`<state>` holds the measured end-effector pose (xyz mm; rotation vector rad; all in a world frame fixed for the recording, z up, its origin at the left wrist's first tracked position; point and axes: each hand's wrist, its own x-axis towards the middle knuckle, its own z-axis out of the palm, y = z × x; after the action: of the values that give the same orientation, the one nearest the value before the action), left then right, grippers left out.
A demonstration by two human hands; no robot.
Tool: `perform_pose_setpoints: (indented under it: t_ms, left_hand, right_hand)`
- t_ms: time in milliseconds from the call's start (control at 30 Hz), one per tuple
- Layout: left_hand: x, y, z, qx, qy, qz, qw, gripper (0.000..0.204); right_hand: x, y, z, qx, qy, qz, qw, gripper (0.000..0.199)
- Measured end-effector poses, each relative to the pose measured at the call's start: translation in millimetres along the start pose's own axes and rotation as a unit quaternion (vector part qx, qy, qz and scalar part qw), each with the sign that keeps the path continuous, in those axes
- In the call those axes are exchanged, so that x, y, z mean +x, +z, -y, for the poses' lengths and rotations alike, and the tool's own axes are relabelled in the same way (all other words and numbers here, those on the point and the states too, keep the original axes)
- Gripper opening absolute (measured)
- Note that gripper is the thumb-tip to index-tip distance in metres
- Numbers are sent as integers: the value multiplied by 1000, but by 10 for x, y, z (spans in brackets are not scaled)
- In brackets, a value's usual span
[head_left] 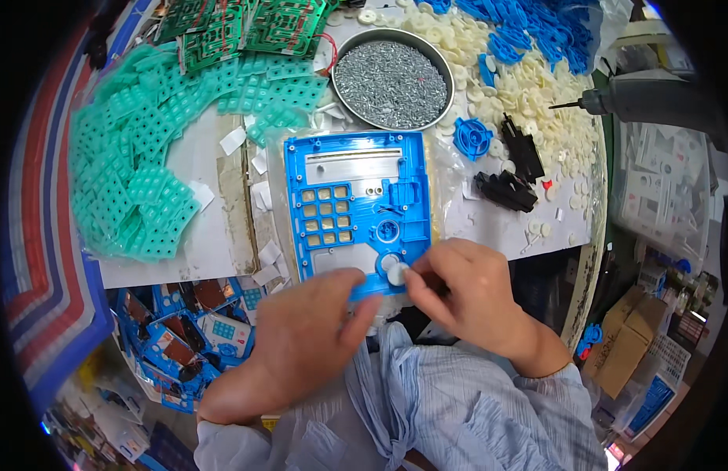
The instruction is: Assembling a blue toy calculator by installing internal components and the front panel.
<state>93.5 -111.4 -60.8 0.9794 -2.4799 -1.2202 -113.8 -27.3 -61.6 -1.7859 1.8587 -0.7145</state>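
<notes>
A blue plastic shell (418, 165), with a grid of square key holes and round fittings inside, lies in front of me at the table's near edge. Between thumb and forefinger, my right hand (478, 302) pinches a small white disc (397, 274) over the shell's lower right, beside a round recess. My left hand (305, 341) hovers by the lower left edge, its thumb and forefinger apart and no object visible between them; its other fingers are partly hidden. Beneath the shell, clear plastic wrap (446, 188) spreads out.
A round metal tin (450, 82) of screws stands behind the shell. Green rubber keypads (136, 157) and circuit boards (254, 31) lie left; cream plastic pieces (552, 102), a blue ring part (472, 139) and black parts (505, 191) lie right. A power screwdriver (647, 102) juts in from the right.
</notes>
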Motion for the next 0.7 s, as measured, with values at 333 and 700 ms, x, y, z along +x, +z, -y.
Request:
perform_pose_setpoints:
  t_ms: [333, 700]
  left_hand:
    - [170, 156, 271, 125, 220, -27, 967, 33]
    - [163, 143, 355, 132, 245, -4, 961, 37]
  right_hand:
    - [62, 156, 72, -75, 67, 21, 995, 20]
    - [54, 153, 37, -62, 57, 4, 996, 20]
